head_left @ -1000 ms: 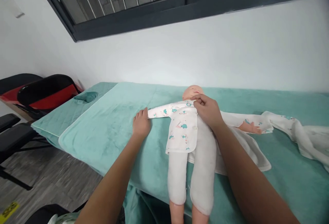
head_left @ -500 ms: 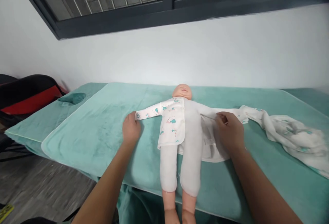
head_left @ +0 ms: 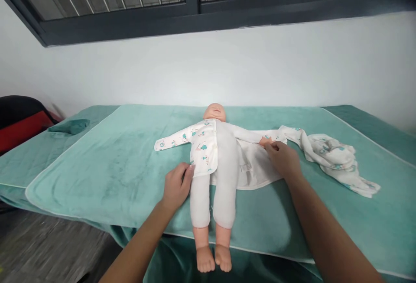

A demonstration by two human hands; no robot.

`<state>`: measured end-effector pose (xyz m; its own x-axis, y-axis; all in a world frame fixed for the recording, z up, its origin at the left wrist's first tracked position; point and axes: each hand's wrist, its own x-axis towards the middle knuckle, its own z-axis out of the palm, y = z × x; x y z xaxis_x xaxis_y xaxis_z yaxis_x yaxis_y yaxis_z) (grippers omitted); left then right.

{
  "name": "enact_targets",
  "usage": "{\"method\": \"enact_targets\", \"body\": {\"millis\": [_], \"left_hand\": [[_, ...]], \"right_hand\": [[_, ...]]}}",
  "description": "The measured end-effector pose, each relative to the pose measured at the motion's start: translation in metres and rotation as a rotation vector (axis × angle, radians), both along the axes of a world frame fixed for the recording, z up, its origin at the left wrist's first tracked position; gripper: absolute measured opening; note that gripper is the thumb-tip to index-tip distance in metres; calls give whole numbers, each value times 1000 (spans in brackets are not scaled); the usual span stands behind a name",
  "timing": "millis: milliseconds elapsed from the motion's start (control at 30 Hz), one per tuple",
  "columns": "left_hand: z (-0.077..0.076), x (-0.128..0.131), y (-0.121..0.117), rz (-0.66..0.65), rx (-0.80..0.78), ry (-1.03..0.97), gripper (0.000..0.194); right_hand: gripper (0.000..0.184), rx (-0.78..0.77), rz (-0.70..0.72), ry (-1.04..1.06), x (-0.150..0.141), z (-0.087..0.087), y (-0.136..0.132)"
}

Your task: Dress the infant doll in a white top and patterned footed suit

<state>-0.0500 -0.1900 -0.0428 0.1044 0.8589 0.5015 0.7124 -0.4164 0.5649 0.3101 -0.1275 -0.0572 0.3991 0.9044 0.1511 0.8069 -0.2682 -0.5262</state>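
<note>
The printed baby jacket [head_left: 203, 148] half covers the doll [head_left: 227, 157]. I can't tell whether my left hand [head_left: 177, 187] grips its hem [head_left: 204, 173], or my right hand [head_left: 286, 160] the doll's hand [head_left: 264, 140]; tugging could twist the doll.

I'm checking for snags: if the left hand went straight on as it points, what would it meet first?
The left hand would most likely meet the printed white shirt first, at its lower side edge; the fingertips seem right at it, though contact is unclear.
</note>
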Motion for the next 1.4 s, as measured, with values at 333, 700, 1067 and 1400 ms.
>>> {"method": "enact_targets", "body": {"millis": [333, 700, 1067, 1400], "left_hand": [[83, 145, 98, -286, 133, 634, 19], [67, 204, 149, -458, 18, 993, 30], [100, 160, 145, -331, 60, 1238, 31], [64, 200, 141, -143, -37, 994, 30]], "right_hand": [[40, -58, 406, 505, 33, 3, 8], [31, 123, 521, 975, 26, 10, 4], [27, 398, 316, 1146, 48, -1, 10], [38, 306, 483, 1196, 36, 17, -11]]}}
